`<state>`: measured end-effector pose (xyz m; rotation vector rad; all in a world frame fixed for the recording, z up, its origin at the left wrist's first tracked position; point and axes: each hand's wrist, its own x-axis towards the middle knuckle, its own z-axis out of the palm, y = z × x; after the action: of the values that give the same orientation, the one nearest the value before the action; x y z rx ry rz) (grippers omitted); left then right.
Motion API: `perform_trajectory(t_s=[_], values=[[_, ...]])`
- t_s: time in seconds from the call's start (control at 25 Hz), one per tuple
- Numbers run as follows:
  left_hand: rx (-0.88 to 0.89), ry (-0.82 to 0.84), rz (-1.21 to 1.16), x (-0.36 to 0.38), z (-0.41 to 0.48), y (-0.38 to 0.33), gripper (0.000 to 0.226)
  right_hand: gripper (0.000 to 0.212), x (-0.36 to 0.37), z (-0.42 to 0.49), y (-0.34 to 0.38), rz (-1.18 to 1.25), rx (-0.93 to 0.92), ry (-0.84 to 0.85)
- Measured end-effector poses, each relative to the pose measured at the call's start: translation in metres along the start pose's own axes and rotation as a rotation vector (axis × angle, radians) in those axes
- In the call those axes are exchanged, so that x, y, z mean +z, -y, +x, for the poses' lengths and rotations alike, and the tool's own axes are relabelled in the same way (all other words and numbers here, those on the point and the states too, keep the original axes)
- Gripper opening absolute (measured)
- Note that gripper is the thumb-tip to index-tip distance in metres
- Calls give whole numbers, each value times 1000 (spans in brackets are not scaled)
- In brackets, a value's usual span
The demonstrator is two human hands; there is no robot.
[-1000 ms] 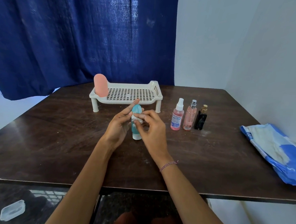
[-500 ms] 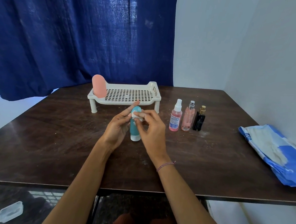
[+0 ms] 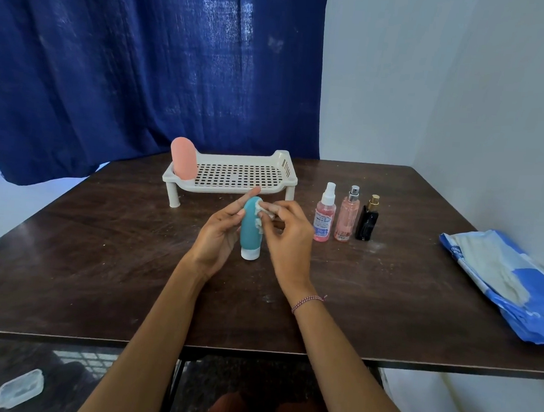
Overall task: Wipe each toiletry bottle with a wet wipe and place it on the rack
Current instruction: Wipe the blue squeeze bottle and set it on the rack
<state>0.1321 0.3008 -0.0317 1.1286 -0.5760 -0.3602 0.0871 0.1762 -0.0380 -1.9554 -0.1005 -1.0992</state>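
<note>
Near the middle of the bench [image 3: 99,258], a teal bottle [image 3: 249,230] stands upside down on its white cap. From this angle it is hard to say whether the cap rests on the wood or sits just above it. The left hand [image 3: 215,237] holds the bottle from its left side, the fingers [image 3: 249,194] reaching up behind its rounded top with one held straight above it. The right hand [image 3: 289,236] has its fingers curled, pinching a small crumpled wet wipe [image 3: 261,216] against the bottle's upper right side. A thread bracelet [image 3: 309,301] circles the right wrist.

Toward the far edge of the bench stands the white perforated rack [image 3: 230,190] on short legs, with a pink bottle [image 3: 183,162] upright at its left end. To the right of the hands, three bottles stand in a close row: a pink spray bottle with a white top [image 3: 324,217], a pink bottle with a silver top [image 3: 347,217], and a black bottle with a gold cap [image 3: 367,222]. A blue and white packet [image 3: 516,287] lies at the bench's right edge. A dark blue curtain [image 3: 113,66] hangs behind the bench, and a clear plastic box [image 3: 19,387] lies on the floor below the near left corner.
</note>
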Motion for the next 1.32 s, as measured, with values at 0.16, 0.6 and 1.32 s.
perform_trajectory(t_s=[0.16,0.6,1.32], values=[[4,16,-3,-2,1,1,43,23,2,-5,3,-4,-163,58],[-13,39,46,1,0,0,40,21,-4,2,-1,10,-26,-51],[1,71,46,0,1,5,44,24,-5,-3,2,-28,-207,65]])
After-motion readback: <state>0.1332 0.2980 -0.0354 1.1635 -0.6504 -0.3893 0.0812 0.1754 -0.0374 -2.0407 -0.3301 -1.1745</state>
